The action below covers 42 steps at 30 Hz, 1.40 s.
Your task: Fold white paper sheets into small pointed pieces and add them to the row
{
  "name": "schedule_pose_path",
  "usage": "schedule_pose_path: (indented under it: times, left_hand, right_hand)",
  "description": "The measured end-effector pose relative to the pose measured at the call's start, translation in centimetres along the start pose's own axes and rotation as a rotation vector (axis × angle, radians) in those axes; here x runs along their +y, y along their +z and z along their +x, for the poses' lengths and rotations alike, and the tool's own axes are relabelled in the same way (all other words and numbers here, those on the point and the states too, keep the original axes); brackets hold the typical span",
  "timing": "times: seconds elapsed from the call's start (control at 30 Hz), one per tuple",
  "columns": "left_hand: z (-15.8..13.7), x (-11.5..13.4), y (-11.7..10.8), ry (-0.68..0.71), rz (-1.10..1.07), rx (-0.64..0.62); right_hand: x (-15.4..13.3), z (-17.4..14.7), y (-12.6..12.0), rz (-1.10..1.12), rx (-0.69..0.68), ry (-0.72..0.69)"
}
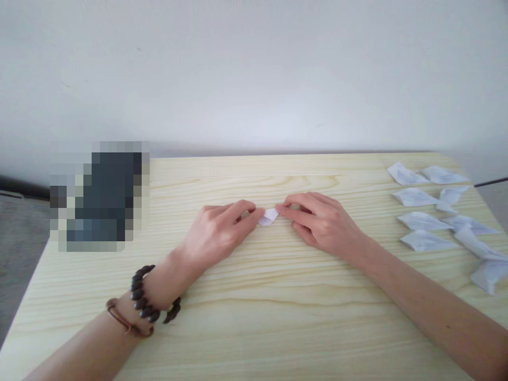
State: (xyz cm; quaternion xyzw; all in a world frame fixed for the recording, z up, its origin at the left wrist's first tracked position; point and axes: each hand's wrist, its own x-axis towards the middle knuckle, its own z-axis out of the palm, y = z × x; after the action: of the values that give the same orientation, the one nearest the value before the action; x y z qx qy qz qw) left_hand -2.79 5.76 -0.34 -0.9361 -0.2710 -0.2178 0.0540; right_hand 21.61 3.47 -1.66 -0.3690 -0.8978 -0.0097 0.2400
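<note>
A small folded piece of white paper (268, 216) is at the middle of the table, between my two hands. My left hand (222, 227) pinches its left end between thumb and fingers. On the opposite side, my right hand (317, 219) grips the upper right corner with thumb and index finger, the other fingers curled below. Most of the paper's edges are covered by my fingertips, so its full shape cannot be made out. A dark beaded bracelet (139, 299) and a thin brown cord bracelet (126, 324) circle my left wrist.
Several folded white paper pieces (427, 239) lie in rough rows along the right side of the light wooden table (254, 317). A dark, pixelated object (105, 196) is at the table's back left. Behind the far edge rises a pale wall (254, 79).
</note>
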Motion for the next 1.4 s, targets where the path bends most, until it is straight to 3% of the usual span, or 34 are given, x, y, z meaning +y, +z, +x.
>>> schedule_pose_path:
  times: [0.2, 0.33, 0.5, 0.63, 0.77, 0.9, 1.1, 1.27, 1.4]
  left_hand:
    - [0.1, 0.3, -0.7, 0.059, 0.092, -0.037]
    - [0.3, 1.1, -1.6, 0.013, 0.174, -0.103]
    - [0.7, 2.7, -1.5, -0.237, 0.146, -0.126]
    - [1.2, 3.7, -0.3, -0.477, 0.084, -0.032]
    - [1.1, 3.8, 0.8, -0.592, 0.046, -0.005]
    - [0.9, 3.5, 1.4, -0.548, -0.031, 0.03]
    - [1.9, 3.2, 2.2, -0.489, -0.363, 0.121]
    - [2.4, 3.3, 2.5, -0.4, -0.47, 0.106]
    - [2.5, 3.7, 2.0, -0.497, -0.545, 0.099]
  right_hand:
    - [-0.3, -0.3, -0.1, -0.046, -0.018, 0.012]
    - [-0.9, -0.3, -0.2, -0.068, -0.028, 0.057]
    - [-2.2, 0.0, 0.0, -0.028, -0.009, 0.186]
    - [-2.6, 0.5, 0.5, 0.083, 0.069, 0.359]
    - [-2.0, 0.9, 1.1, 0.216, 0.078, 0.417]
    - [-1.2, 1.0, 1.3, 0.327, 0.078, 0.422]
    - [-1.3, 0.7, 0.9, 0.441, 0.06, 0.472]
    - [-1.2, 0.7, 0.5, 0.474, 0.067, 0.443]
    - [-1.0, 0.5, 0.2, 0.586, 0.054, 0.466]
